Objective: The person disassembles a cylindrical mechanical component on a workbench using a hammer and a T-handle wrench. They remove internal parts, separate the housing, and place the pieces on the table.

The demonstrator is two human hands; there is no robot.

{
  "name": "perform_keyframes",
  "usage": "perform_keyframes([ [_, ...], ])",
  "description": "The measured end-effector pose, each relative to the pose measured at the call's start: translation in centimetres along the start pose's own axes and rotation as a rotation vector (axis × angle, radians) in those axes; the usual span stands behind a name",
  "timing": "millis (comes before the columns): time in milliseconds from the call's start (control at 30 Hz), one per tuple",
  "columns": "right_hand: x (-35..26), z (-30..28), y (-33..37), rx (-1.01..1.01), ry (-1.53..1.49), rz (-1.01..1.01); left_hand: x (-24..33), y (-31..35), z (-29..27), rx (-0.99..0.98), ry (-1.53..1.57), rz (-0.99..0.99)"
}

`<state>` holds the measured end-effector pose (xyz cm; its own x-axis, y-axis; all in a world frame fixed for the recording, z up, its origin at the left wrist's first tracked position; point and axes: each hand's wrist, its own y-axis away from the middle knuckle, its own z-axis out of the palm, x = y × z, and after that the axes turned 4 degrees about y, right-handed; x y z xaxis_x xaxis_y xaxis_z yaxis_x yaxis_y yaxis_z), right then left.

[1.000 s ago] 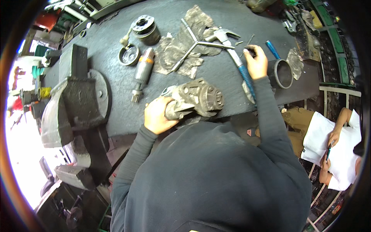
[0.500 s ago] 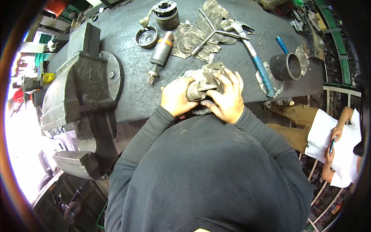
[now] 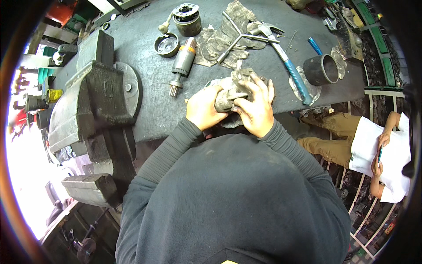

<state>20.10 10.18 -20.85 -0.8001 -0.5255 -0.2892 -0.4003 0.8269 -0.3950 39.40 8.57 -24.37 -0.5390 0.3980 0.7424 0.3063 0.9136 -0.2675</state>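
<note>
Close to the bench's near edge, my left hand (image 3: 202, 109) is closed around the left side of a greyish, dirty cast-metal housing (image 3: 224, 102). My right hand (image 3: 258, 109) grips the same housing from the right, its thumb pressed on the near face and its fingers bent over the top. Part of the casting is hidden by my hands. A light, crumpled cloth shows behind and under it. Left of the housing lies a motor armature (image 3: 183, 62) with a small gear end. Beyond it sit a round metal cap (image 3: 167, 45) and an upright cylindrical motor part (image 3: 188, 26).
A three-armed wrench (image 3: 238, 40) rests on dirty rags (image 3: 206, 52). Further right are a blue-handled claw hammer (image 3: 297, 81), a hollow metal cylinder (image 3: 313, 74) and a blue tool (image 3: 317, 45). A large vise (image 3: 99, 94) stands left. Another person (image 3: 367, 143) holds a phone at right.
My right fingers have shifted slightly on the housing, which both hands still hold. The view has moved a little, and the other person's legs and arms appear slightly shifted.
</note>
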Motion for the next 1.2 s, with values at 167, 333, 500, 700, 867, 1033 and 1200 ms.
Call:
perform_keyframes([
  [167,2.5,-2.3,-2.3,0.046,-0.099,-0.131,-0.2,0.0,0.0,-0.028,0.012,-0.041],
  [333,10.5,1.2,-10.9,0.049,-0.289,0.126,0.1,-0.1,-0.1,-0.055,0.007,-0.078],
  [500,14.8,6.9,-17.0,-0.493,0.472,0.009,-0.2,-0.2,-0.1,-0.046,-0.023,-0.027],
  [700,14.3,6.6,-17.3,-0.561,0.568,-0.097,-0.3,0.3,0.0,-0.013,-0.048,-0.010],
  [867,14.2,5.7,-16.7,-0.615,0.595,-0.098,-0.6,0.1,0.4,-0.018,-0.046,0.010],
  [1033,15.7,3.5,-16.1,-0.339,0.442,-0.241,-0.1,-0.1,0.1,-0.004,-0.052,0.007],
  [1200,13.9,-3.5,-12.4,0.385,-0.260,-0.289,0.1,0.2,-0.2,-0.035,-0.058,-0.021],
])
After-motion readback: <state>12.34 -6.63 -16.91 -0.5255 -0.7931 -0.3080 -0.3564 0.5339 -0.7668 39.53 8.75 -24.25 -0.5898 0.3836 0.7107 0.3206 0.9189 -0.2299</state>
